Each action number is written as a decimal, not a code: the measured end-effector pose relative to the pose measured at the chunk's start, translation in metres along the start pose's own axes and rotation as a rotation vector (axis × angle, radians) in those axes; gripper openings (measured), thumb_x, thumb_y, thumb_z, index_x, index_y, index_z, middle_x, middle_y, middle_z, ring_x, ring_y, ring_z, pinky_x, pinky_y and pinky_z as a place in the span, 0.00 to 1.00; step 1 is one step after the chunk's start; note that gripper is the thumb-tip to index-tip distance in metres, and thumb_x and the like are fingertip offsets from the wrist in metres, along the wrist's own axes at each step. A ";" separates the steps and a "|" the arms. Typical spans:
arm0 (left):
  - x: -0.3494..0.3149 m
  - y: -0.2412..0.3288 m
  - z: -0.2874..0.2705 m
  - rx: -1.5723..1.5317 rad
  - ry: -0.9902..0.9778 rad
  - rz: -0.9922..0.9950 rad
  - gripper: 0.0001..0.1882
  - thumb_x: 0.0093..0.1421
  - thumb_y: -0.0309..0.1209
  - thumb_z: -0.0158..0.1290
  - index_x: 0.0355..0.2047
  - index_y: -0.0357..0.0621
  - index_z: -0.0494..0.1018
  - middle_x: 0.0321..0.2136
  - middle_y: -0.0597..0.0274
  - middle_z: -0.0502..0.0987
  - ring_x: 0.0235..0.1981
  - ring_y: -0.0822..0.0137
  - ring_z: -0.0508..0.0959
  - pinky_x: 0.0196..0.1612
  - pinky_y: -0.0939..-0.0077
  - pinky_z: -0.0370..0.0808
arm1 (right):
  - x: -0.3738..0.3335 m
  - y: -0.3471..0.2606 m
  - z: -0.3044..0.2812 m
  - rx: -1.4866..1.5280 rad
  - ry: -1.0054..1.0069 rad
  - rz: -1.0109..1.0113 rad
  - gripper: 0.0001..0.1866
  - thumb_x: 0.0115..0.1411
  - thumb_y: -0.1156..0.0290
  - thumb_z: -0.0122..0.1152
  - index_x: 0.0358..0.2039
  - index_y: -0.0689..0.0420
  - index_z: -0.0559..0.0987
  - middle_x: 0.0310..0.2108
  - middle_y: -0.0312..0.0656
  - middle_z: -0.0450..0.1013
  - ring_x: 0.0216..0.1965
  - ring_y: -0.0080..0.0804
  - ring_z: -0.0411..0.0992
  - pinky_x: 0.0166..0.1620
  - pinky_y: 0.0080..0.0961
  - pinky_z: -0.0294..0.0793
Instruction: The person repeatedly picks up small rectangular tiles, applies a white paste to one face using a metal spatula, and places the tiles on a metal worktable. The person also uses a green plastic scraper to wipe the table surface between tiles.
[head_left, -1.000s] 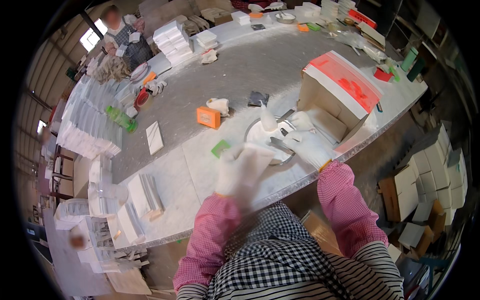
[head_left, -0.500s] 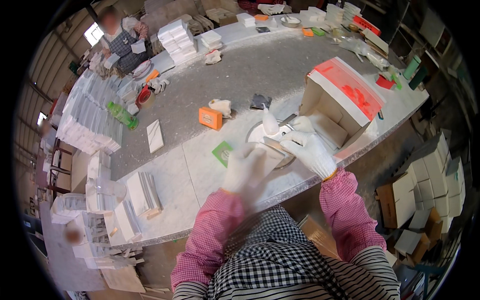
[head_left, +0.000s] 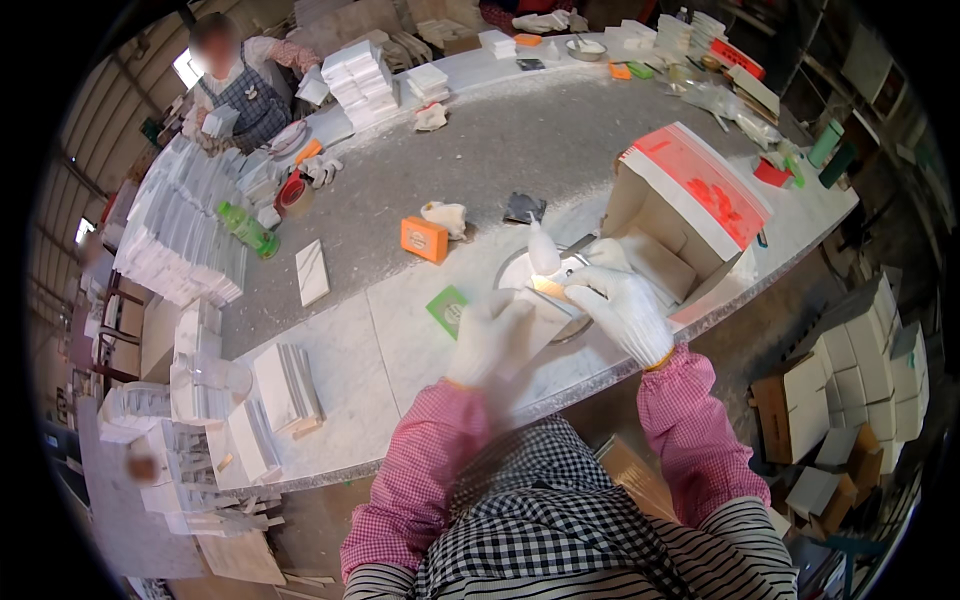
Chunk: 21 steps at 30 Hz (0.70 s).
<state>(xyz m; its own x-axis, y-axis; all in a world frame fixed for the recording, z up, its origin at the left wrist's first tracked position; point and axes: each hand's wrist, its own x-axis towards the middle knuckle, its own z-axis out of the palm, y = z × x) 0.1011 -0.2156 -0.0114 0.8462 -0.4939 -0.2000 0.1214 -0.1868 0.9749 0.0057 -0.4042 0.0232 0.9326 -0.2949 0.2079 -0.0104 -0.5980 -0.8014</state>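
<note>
My white-gloved left hand (head_left: 492, 332) is closed on a white tile (head_left: 548, 318), which it holds tilted over a round metal bowl (head_left: 509, 268). The glove hides the tile's left part. Against the tile's upper edge are the bent fingers of my gloved right hand (head_left: 622, 308). A small flat strip (head_left: 548, 287) with a bright sheen shows at those fingertips; its kind is unclear. Behind the tile, a white squeeze bottle (head_left: 542, 248) stands at the bowl, and a flat dark blade (head_left: 577, 244) lies across its far rim.
An open cardboard box (head_left: 690, 200) stands right of the bowl. Left are a green pad (head_left: 446, 310), an orange block (head_left: 424, 240), a single tile (head_left: 312, 273) and stacked tiles (head_left: 287, 388). A green bottle (head_left: 247, 230) leans by taller stacks. Another person (head_left: 245, 95) works across the table.
The strip at my right fingertips now catches bright light. My hands have hardly moved. The person across the table has shifted an arm toward the tile stack.
</note>
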 end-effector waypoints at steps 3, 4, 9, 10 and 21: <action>0.000 -0.001 -0.001 0.035 -0.001 0.017 0.14 0.66 0.32 0.58 0.45 0.34 0.82 0.34 0.65 0.82 0.34 0.75 0.78 0.39 0.78 0.76 | -0.001 -0.005 0.000 -0.012 -0.025 0.033 0.12 0.63 0.62 0.62 0.38 0.55 0.86 0.32 0.47 0.79 0.35 0.40 0.77 0.39 0.33 0.75; -0.001 0.001 -0.001 0.046 -0.002 0.024 0.14 0.66 0.32 0.58 0.45 0.34 0.82 0.34 0.65 0.82 0.34 0.75 0.78 0.39 0.78 0.76 | -0.001 -0.001 0.001 -0.031 0.012 -0.003 0.11 0.63 0.62 0.62 0.38 0.55 0.86 0.32 0.47 0.78 0.36 0.41 0.77 0.40 0.33 0.75; -0.006 0.009 0.003 -0.036 0.015 -0.010 0.13 0.66 0.32 0.58 0.45 0.35 0.83 0.34 0.65 0.82 0.33 0.75 0.78 0.38 0.78 0.76 | 0.002 0.019 0.004 -0.106 0.135 -0.080 0.10 0.62 0.63 0.62 0.36 0.54 0.86 0.34 0.48 0.76 0.42 0.44 0.75 0.42 0.37 0.75; -0.008 0.012 0.004 -0.053 0.018 -0.020 0.13 0.66 0.32 0.58 0.44 0.35 0.83 0.34 0.66 0.82 0.33 0.75 0.78 0.38 0.78 0.76 | 0.002 0.020 0.004 -0.144 0.099 -0.070 0.10 0.63 0.63 0.60 0.36 0.54 0.85 0.33 0.48 0.77 0.42 0.45 0.76 0.42 0.38 0.75; -0.002 0.008 0.000 -0.020 0.014 0.017 0.13 0.66 0.33 0.56 0.41 0.35 0.82 0.31 0.66 0.81 0.31 0.76 0.77 0.36 0.78 0.75 | -0.014 0.044 0.020 -0.439 -0.136 0.036 0.14 0.65 0.56 0.56 0.36 0.50 0.83 0.31 0.48 0.79 0.36 0.51 0.79 0.41 0.45 0.76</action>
<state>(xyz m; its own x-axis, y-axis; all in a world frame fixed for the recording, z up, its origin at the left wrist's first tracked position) 0.1004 -0.2166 -0.0034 0.8556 -0.4847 -0.1817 0.1167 -0.1615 0.9799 -0.0005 -0.4115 -0.0262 0.9674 -0.2384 0.0852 -0.1682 -0.8568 -0.4875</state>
